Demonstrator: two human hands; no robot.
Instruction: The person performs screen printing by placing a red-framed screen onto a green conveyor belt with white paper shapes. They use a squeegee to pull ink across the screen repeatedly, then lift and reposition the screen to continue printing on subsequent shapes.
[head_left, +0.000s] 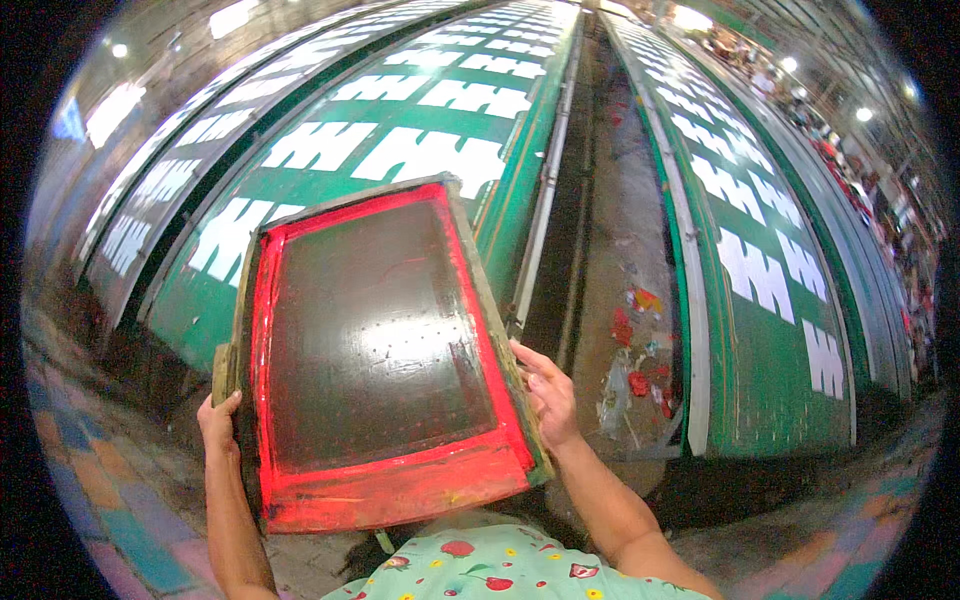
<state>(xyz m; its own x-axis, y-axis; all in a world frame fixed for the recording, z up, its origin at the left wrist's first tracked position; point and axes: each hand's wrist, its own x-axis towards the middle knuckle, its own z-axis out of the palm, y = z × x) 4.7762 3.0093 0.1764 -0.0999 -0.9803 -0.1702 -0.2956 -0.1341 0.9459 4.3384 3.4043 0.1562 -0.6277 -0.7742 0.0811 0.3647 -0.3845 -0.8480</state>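
Note:
Between my hands is a screen printing frame (380, 330), tilted in front of my body. Its mesh is dark and glossy, bordered by red tape or paint, with a wider red band along the near end. My left hand (220, 425) is closed on the frame's left edge, just below a small wooden block; its thumb lies on the near side. At the right edge, my right hand (550, 395) grips the frame with fingers bent against the side; its fingertips are partly hidden. The frame covers the near part of a long green printing table (190, 320).
White cut fabric pieces (430, 160) lie in rows on the green table. Another long green table (750, 400) with similar pieces stands to the right. Between them runs a narrow gap with a metal rail (545, 190) and red scraps (622, 325) on the floor. Patterned tiles (130, 520) lie lower left.

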